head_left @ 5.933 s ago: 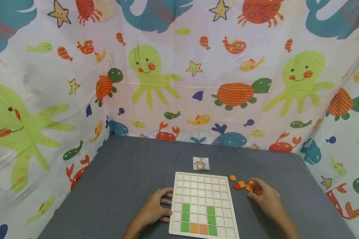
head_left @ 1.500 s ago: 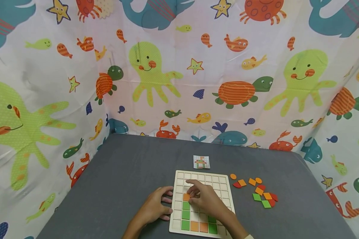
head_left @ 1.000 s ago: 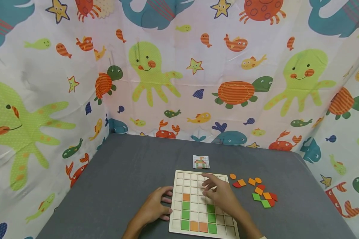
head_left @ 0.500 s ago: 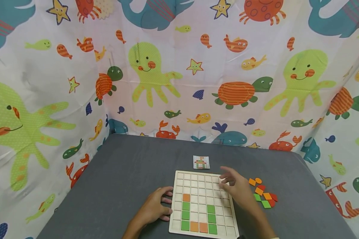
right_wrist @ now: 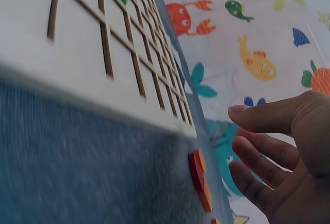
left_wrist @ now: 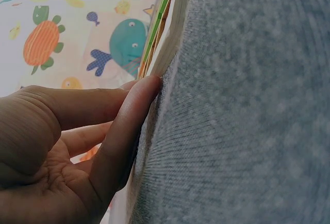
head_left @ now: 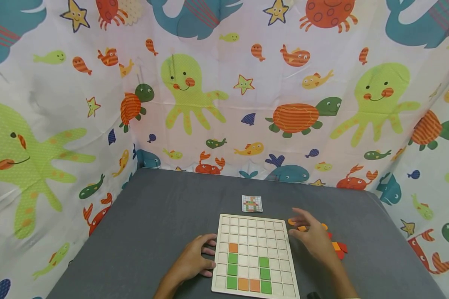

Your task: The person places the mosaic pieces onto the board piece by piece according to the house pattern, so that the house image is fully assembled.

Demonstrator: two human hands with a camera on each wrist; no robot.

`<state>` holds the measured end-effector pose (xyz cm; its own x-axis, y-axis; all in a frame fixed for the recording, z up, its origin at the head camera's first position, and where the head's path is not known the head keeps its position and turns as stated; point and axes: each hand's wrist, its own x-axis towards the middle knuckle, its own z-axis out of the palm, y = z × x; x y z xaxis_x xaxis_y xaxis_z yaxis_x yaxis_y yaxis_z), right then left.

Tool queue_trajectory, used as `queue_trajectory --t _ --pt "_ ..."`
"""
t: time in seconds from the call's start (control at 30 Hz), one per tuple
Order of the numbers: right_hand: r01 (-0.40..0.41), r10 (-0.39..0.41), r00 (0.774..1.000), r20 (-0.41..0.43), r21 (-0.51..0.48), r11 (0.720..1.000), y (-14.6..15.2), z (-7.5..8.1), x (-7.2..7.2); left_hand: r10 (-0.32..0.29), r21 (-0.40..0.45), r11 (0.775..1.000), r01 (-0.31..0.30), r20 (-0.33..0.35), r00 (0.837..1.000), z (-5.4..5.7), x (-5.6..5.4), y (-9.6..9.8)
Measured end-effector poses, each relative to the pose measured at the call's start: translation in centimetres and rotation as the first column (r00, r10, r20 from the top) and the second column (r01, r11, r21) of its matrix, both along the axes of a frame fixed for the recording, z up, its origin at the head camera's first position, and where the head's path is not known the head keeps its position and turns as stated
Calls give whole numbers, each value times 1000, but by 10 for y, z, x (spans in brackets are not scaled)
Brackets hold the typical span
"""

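A wooden grid board [head_left: 280,253] lies on the grey tabletop. Green squares [head_left: 232,270] form two columns in it, orange squares [head_left: 243,284] join them at the bottom, and one orange square [head_left: 233,248] tops the left column. My left hand [head_left: 194,256] rests its fingertips against the board's left edge, thumb and finger touching that edge in the left wrist view. Right of the board, my right hand [head_left: 314,241] hovers by loose orange and red pieces [head_left: 342,247], partly hiding them. In the right wrist view its thumb and fingers stand apart with nothing between them.
Behind the board lies a small card [head_left: 252,203] printed with a coloured grid pattern. A curtain with sea animals [head_left: 292,118] rises at the table's back and sides. A small dark object [head_left: 313,295] shows at the bottom edge.
My right hand took an orange square from the loose pieces, set it above the left green column, let go and moved back right. The loose pieces were spread out. My left hand stayed.
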<state>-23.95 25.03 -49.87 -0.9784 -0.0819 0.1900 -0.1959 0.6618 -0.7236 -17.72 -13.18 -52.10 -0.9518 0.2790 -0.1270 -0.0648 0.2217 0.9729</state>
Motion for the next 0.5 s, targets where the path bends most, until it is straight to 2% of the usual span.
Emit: queue_trajectory --t 0.17,0.5 --pt "45 -44 999 -10 75 996 12 -1 0 1 -11 1000 -1 -2 1000 -1 0 0" --pt "33 -36 999 17 117 993 24 -7 -4 1 -17 1000 -1 0 1000 -1 0 0"
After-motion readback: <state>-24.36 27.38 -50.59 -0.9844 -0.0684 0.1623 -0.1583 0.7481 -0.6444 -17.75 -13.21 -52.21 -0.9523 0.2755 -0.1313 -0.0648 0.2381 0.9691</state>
